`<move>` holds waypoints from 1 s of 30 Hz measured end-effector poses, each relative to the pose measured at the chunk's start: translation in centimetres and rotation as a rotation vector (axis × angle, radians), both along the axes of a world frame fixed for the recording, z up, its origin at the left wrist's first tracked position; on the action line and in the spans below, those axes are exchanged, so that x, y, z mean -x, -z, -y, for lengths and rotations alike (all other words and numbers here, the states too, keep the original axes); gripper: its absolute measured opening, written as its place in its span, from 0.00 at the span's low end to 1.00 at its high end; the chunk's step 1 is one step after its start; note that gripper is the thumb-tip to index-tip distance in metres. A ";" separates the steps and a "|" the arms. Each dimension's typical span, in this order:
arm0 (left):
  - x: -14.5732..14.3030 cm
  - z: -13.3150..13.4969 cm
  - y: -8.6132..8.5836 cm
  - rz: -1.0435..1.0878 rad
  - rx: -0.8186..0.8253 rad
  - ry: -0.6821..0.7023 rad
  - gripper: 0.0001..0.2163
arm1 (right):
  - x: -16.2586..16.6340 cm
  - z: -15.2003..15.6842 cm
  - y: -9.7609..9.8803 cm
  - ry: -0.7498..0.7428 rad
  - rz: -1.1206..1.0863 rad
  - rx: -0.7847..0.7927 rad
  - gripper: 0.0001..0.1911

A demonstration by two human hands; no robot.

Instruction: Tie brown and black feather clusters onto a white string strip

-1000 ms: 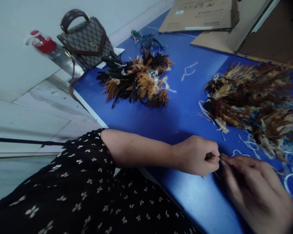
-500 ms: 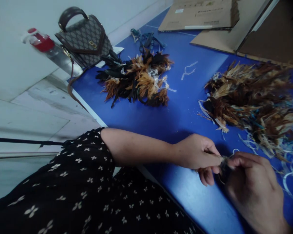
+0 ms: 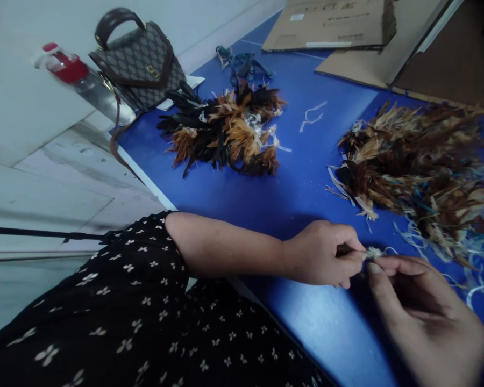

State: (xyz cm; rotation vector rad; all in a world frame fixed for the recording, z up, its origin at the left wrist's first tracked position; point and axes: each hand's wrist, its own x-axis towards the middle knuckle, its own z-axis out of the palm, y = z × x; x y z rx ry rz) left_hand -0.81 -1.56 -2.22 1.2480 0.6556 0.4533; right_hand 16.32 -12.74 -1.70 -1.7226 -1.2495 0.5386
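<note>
My left hand is closed in a pinch around a small feather bundle. Its pale, fluffy end pokes out past the fingertips, and brownish feathers show in the hollow of the hand. Just to the right, my right hand has thumb and forefinger brought together at the lower edge of that end. A thin white string curves out beside the forefinger; what exactly the fingertips pinch is too small to make out. Both hands are above the blue tabletop.
A large feather pile lies at the right, with loose white strips below it. Tied feather bunches lie at the left. Behind are blue-green strips, cardboard, a handbag and a water bottle.
My right hand has turned and shifted slightly right and down, its palm side now more visible. My left fingers have curled in tighter, and the pale end of the bundle shows more clearly.
</note>
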 end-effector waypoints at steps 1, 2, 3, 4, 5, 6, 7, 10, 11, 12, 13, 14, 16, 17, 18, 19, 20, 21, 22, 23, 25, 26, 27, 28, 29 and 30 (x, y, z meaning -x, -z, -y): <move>0.1 0.0 0.1 0.000 -0.083 -0.004 0.07 | 0.1 -0.1 0.0 0.013 -0.019 0.008 0.17; 0.1 0.0 0.2 0.002 -0.175 -0.017 0.07 | 0.2 -0.1 0.0 0.025 -0.030 0.012 0.17; 0.2 0.0 0.2 0.001 -0.274 -0.030 0.06 | 0.2 -0.2 -0.1 0.033 -0.036 0.014 0.18; 0.2 -0.1 0.3 -0.001 -0.376 -0.043 0.05 | 0.3 -0.2 -0.1 0.041 -0.034 0.015 0.17; 0.2 -0.1 0.4 -0.006 -0.474 -0.050 0.04 | 0.3 -0.3 -0.2 0.048 -0.031 0.015 0.17; 0.3 -0.2 0.4 -0.013 -0.565 -0.050 0.03 | 0.3 -0.3 -0.3 0.054 -0.026 0.013 0.17; 0.3 -0.3 0.5 -0.022 -0.645 -0.045 0.03 | 0.3 -0.3 -0.4 0.056 -0.023 0.011 0.17; 0.4 -0.6 0.7 -0.028 -0.802 0.003 0.03 | 0.2 -0.1 -0.4 0.052 0.004 -0.009 0.15; 0.4 -0.7 0.7 -0.022 -0.830 0.028 0.04 | 0.2 -0.1 -0.3 0.047 0.018 -0.017 0.15; 0.4 -0.7 0.7 -0.011 -0.848 0.058 0.04 | 0.1 0.0 -0.3 0.040 0.031 -0.027 0.14; 0.5 -0.7 0.7 0.002 -0.856 0.084 0.04 | 0.0 0.0 -0.3 0.032 0.040 -0.035 0.13; 0.5 -0.7 0.6 0.017 -0.857 0.102 0.04 | 0.0 0.0 -0.2 0.022 0.045 -0.043 0.12; 0.4 -0.7 0.6 0.057 -0.841 0.099 0.04 | -0.1 0.1 -0.2 -0.001 0.032 -0.050 0.10; 0.4 -0.7 0.5 0.082 -0.823 0.080 0.03 | -0.2 0.1 -0.1 -0.011 0.020 -0.051 0.10; 0.3 -0.6 0.5 0.109 -0.797 0.056 0.02 | -0.2 0.1 -0.1 -0.017 0.011 -0.049 0.10; 0.2 -0.6 0.5 0.134 -0.762 0.030 0.02 | -0.2 0.1 0.0 -0.020 0.006 -0.045 0.10; 0.1 -0.6 0.6 0.153 -0.715 0.013 0.02 | -0.2 0.2 0.1 -0.024 0.006 -0.042 0.10; 0.0 -0.7 0.7 0.166 -0.657 0.003 0.02 | -0.3 0.2 0.1 -0.027 0.011 -0.044 0.09; -0.1 -0.6 0.7 0.172 -0.590 0.006 0.03 | -0.4 0.2 0.2 -0.033 0.020 -0.051 0.09; -0.2 -0.6 0.8 0.176 -0.510 0.016 0.04 | -0.4 0.2 0.2 -0.045 0.028 -0.060 0.08; -0.3 -0.6 0.9 0.189 -0.298 0.051 0.06 | -0.7 0.3 0.3 -0.084 0.033 -0.082 0.06; -0.2 -0.5 0.8 0.195 -0.176 0.070 0.07 | -0.9 0.3 0.3 -0.109 0.033 -0.087 0.05; -0.2 -0.5 0.6 0.193 -0.054 0.090 0.08 | -1.0 0.3 0.3 -0.132 0.031 -0.091 0.05; -0.1 -0.4 0.4 0.180 0.061 0.113 0.09 | -1.2 0.3 0.2 -0.149 0.031 -0.096 0.05; 0.0 -0.5 0.1 0.159 0.160 0.137 0.11 | -1.3 0.2 0.2 -0.163 0.037 -0.103 0.06; 0.1 -0.5 -0.3 0.133 0.237 0.163 0.13 | -1.4 0.1 0.1 -0.174 0.051 -0.115 0.06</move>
